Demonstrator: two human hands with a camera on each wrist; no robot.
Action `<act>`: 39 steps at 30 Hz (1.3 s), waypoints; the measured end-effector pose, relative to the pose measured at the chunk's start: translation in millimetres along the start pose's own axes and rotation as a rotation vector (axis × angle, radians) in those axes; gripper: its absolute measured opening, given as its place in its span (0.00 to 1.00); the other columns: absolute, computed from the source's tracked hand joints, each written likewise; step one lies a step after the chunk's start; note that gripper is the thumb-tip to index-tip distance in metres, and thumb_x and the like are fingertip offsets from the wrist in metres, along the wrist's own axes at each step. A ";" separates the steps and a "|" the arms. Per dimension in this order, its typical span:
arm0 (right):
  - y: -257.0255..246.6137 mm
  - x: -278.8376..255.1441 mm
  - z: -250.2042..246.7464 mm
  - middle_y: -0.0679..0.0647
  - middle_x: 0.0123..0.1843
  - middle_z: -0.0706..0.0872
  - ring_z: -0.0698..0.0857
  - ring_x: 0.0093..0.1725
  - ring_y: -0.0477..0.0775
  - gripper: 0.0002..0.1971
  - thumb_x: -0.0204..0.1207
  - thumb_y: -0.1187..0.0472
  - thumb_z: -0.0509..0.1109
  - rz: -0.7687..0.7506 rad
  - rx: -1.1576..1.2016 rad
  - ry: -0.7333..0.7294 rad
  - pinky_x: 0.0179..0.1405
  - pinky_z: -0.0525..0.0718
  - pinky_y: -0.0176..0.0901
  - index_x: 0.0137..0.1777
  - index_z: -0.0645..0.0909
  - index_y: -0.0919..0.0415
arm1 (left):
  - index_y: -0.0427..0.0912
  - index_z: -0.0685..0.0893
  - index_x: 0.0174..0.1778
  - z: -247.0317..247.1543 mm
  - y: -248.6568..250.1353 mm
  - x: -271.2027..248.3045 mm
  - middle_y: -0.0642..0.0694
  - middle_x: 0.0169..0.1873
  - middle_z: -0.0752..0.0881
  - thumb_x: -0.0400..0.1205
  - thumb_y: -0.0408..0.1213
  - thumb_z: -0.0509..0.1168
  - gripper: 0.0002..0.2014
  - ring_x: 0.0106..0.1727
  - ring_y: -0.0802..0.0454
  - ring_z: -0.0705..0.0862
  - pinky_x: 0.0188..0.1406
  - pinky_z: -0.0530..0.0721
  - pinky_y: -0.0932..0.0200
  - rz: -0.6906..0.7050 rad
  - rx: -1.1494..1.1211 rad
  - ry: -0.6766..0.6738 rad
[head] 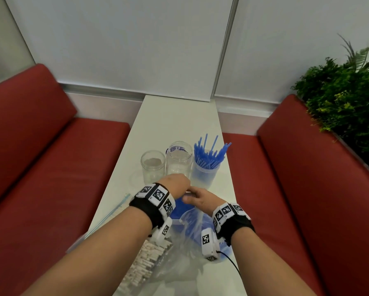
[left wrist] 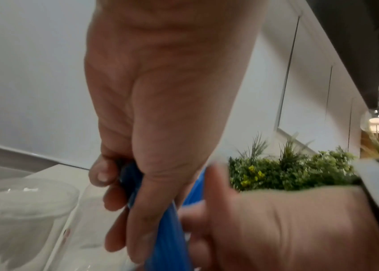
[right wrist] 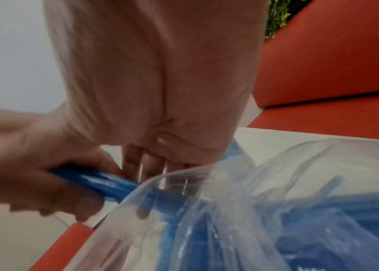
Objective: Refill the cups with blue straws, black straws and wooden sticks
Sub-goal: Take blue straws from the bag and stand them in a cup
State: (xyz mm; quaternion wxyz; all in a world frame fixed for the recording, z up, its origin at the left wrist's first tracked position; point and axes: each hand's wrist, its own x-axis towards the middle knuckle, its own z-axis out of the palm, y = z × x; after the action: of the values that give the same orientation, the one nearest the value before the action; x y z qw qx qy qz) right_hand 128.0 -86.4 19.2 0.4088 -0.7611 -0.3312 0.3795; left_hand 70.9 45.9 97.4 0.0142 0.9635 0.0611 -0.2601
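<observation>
My left hand grips a bundle of blue straws and holds it at the mouth of a clear plastic bag that has more blue straws inside. My right hand meets the bundle from the right. Its thumb and fingers close on the same blue straws at the bag's rim. Behind the hands stand two empty clear jars and a cup of blue straws. A bag of wooden sticks lies under my left forearm. No black straws are in view.
The narrow white table runs away from me between two red benches. An empty zip bag lies at the table's left edge. A green plant stands at the back right. A cable trails from my right wrist.
</observation>
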 end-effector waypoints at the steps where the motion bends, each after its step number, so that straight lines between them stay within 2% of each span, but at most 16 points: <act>1: 0.7 -0.4 0.2 0.46 0.64 0.89 0.85 0.61 0.38 0.21 0.80 0.55 0.77 0.045 -0.029 -0.036 0.65 0.77 0.30 0.72 0.82 0.57 | 0.33 0.86 0.55 -4.2 -1.7 -2.1 0.38 0.53 0.87 0.84 0.29 0.61 0.09 0.51 0.41 0.87 0.46 0.80 0.55 0.019 -0.004 0.025; 3: 0.7 0.9 4.2 0.54 0.63 0.90 0.87 0.58 0.41 0.19 0.79 0.57 0.78 0.072 -0.033 -0.032 0.62 0.78 0.27 0.67 0.85 0.61 | 0.35 0.85 0.44 -13.0 -3.6 -4.9 0.38 0.46 0.87 0.80 0.27 0.62 0.06 0.41 0.44 0.84 0.42 0.79 0.56 0.027 -0.100 0.069; 5: -4.8 2.0 11.7 0.58 0.50 0.92 0.87 0.42 0.33 0.09 0.85 0.59 0.71 0.069 0.030 0.067 0.49 0.78 0.20 0.55 0.87 0.65 | 0.37 0.85 0.43 -22.3 -4.5 -6.8 0.40 0.44 0.86 0.78 0.27 0.63 0.06 0.39 0.46 0.82 0.42 0.78 0.57 0.067 -0.158 0.142; 7: -13.2 3.9 15.1 0.56 0.36 0.87 0.86 0.34 0.39 0.13 0.88 0.61 0.66 0.047 0.144 0.185 0.50 0.82 0.30 0.41 0.82 0.63 | 0.42 0.84 0.63 -29.8 -7.9 -6.8 0.41 0.55 0.85 0.81 0.25 0.59 0.17 0.53 0.45 0.84 0.52 0.80 0.55 0.152 -0.215 0.291; 9: -23.3 4.9 11.3 0.55 0.31 0.82 0.84 0.34 0.52 0.15 0.88 0.62 0.65 0.046 0.296 0.276 0.51 0.85 0.46 0.37 0.77 0.61 | 0.48 0.70 0.79 -38.1 -14.6 -11.0 0.42 0.70 0.77 0.81 0.22 0.55 0.30 0.69 0.44 0.79 0.68 0.78 0.50 0.194 -0.388 0.450; 11: -36.9 3.2 -1.3 0.53 0.30 0.79 0.80 0.33 0.54 0.14 0.88 0.60 0.66 -0.001 0.383 0.352 0.46 0.84 0.50 0.39 0.76 0.61 | 0.47 0.64 0.83 -41.6 -24.6 -11.9 0.41 0.73 0.74 0.81 0.21 0.56 0.33 0.73 0.43 0.75 0.73 0.74 0.50 0.136 -0.614 0.567; 13: -56.6 -1.6 -19.1 0.51 0.29 0.78 0.78 0.31 0.53 0.13 0.88 0.56 0.67 -0.076 0.442 0.415 0.42 0.82 0.50 0.41 0.77 0.59 | 0.42 0.70 0.79 -36.8 -31.2 -10.6 0.39 0.68 0.79 0.83 0.27 0.59 0.26 0.68 0.43 0.80 0.70 0.77 0.49 0.015 -0.904 0.626; 16: -99.9 -13.8 -46.0 0.51 0.27 0.74 0.75 0.28 0.52 0.17 0.85 0.51 0.70 -0.260 0.583 0.448 0.35 0.80 0.47 0.34 0.78 0.53 | 0.34 0.84 0.62 -18.5 -29.0 -8.2 0.35 0.55 0.86 0.86 0.32 0.61 0.12 0.56 0.41 0.85 0.61 0.83 0.48 -0.074 -1.533 0.441; 20: -157.1 -34.5 -64.2 0.51 0.27 0.71 0.72 0.27 0.51 0.17 0.79 0.48 0.77 -0.464 0.711 0.453 0.32 0.79 0.45 0.30 0.80 0.48 | 0.27 0.83 0.61 5.3 -15.5 -10.1 0.31 0.56 0.87 0.88 0.46 0.59 0.22 0.58 0.37 0.86 0.66 0.82 0.42 0.048 -2.084 -0.181; 22: -172.2 -40.6 -65.0 0.51 0.27 0.70 0.71 0.27 0.51 0.15 0.79 0.49 0.77 -0.514 0.705 0.457 0.32 0.77 0.45 0.31 0.80 0.46 | 0.24 0.85 0.58 9.2 -7.8 -10.2 0.29 0.56 0.87 0.86 0.44 0.62 0.22 0.59 0.36 0.85 0.70 0.78 0.42 0.124 -2.318 -0.366; 23: -175.4 -42.4 -63.7 0.51 0.27 0.71 0.71 0.27 0.51 0.15 0.79 0.50 0.77 -0.522 0.688 0.463 0.33 0.77 0.45 0.32 0.80 0.46 | 0.22 0.85 0.57 8.6 -3.9 -10.8 0.28 0.57 0.86 0.84 0.41 0.63 0.21 0.61 0.34 0.85 0.71 0.78 0.41 0.147 -2.418 -0.407; 28: -168.9 -43.8 -54.6 0.54 0.30 0.80 0.79 0.31 0.54 0.14 0.78 0.52 0.79 -0.487 0.550 0.507 0.38 0.82 0.45 0.34 0.79 0.52 | 0.21 0.84 0.51 -4.6 9.7 -14.2 0.27 0.53 0.86 0.87 0.36 0.58 0.18 0.53 0.32 0.87 0.53 0.88 0.37 0.141 -2.644 -0.445; 30: -166.9 -41.9 -53.1 0.56 0.31 0.82 0.81 0.33 0.56 0.14 0.77 0.54 0.79 -0.506 0.522 0.489 0.37 0.83 0.44 0.33 0.80 0.54 | 0.24 0.84 0.48 -8.5 11.2 -17.6 0.30 0.50 0.85 0.85 0.34 0.60 0.14 0.49 0.36 0.88 0.48 0.90 0.40 0.132 -2.654 -0.444; 32: -166.4 -39.7 -52.4 0.56 0.30 0.81 0.80 0.32 0.56 0.15 0.77 0.53 0.79 -0.508 0.537 0.468 0.37 0.83 0.44 0.33 0.80 0.54 | 0.27 0.83 0.44 -9.5 9.8 -19.6 0.35 0.42 0.85 0.81 0.33 0.64 0.10 0.37 0.41 0.89 0.34 0.92 0.49 0.095 -2.631 -0.438; 36: -161.9 -36.6 -49.8 0.52 0.27 0.72 0.73 0.28 0.54 0.19 0.78 0.50 0.78 -0.465 0.582 0.439 0.35 0.79 0.46 0.31 0.74 0.51 | 0.33 0.82 0.36 -6.3 0.7 -14.2 0.42 0.30 0.81 0.83 0.41 0.64 0.15 0.17 0.55 0.80 0.11 0.74 0.72 0.014 -2.593 -0.567; 39: -154.7 -35.6 -48.9 0.53 0.27 0.72 0.75 0.28 0.55 0.20 0.79 0.52 0.77 -0.455 0.575 0.404 0.38 0.80 0.49 0.30 0.73 0.53 | 0.38 0.77 0.35 -0.4 -1.4 -8.2 0.45 0.23 0.77 0.84 0.43 0.64 0.15 0.11 0.60 0.68 0.05 0.57 0.73 -0.048 -2.545 -0.503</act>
State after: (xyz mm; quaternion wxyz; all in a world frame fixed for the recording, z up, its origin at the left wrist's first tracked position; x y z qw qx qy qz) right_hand 122.0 -64.5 183.8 0.7346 -0.5826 -0.2848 0.1996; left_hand 63.9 46.4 101.9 0.9205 0.1971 0.2768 -0.1927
